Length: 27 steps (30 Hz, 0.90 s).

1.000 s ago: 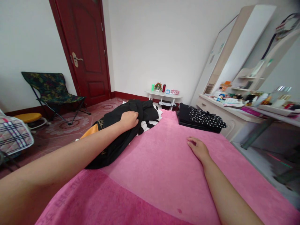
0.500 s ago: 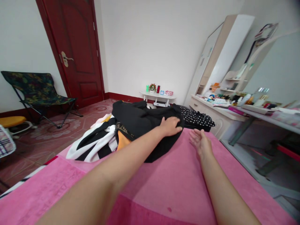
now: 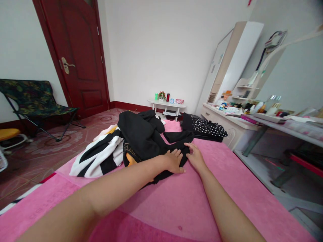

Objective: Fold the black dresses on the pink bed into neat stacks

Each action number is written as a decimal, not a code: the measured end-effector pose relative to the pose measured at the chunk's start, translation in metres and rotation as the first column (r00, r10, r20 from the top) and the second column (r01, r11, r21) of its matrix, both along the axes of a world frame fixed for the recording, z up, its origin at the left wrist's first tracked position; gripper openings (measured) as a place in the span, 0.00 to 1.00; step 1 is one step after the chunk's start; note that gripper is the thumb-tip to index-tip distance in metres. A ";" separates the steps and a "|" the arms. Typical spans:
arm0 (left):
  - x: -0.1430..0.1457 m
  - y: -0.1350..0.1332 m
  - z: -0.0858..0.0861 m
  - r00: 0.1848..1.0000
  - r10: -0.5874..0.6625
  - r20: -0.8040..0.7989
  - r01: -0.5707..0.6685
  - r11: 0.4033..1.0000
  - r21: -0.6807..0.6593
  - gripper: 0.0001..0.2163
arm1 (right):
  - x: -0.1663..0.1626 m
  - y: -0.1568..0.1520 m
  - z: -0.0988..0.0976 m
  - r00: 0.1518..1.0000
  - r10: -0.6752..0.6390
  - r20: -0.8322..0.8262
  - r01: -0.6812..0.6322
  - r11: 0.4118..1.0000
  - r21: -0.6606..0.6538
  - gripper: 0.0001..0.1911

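Note:
A crumpled black garment with an orange patch lies on the pink bed cover. My left hand rests flat on its near edge, fingers stretched out. My right hand lies beside it, fingers extended and touching the garment's dark sleeve end. Under the black garment's left side sits a black-and-white striped cloth. Farther back on the bed is a folded black piece with white dots.
A dark red door stands at the back left, with a folding chair beside it. A small white table holds little items by the far wall. A dresser crowded with bottles runs along the right.
My left hand dragged the black garment from the bed's left side toward the middle, then slid to its near edge. My right hand moved in to touch it. The striped cloth became uncovered.

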<state>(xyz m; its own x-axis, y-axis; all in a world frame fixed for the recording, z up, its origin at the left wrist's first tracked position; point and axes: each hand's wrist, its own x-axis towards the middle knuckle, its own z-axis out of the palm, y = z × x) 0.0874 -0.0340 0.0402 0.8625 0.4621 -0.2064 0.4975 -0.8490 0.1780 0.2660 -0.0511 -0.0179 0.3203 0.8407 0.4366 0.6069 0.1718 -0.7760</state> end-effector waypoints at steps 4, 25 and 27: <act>-0.053 -0.005 0.031 0.951 -0.307 0.023 0.308 0.946 -0.106 0.31 | -0.005 -0.009 0.008 0.959 0.146 0.242 -0.095 0.974 -0.208 0.37; -0.194 0.131 0.031 0.689 0.581 0.433 -0.719 0.618 0.317 0.27 | -0.096 0.024 0.021 0.790 0.069 0.610 0.067 0.978 -0.197 0.23; -0.192 0.134 0.033 0.685 0.595 0.421 -0.724 0.620 0.301 0.23 | -0.097 0.025 0.024 0.790 0.031 0.613 0.107 0.976 -0.188 0.18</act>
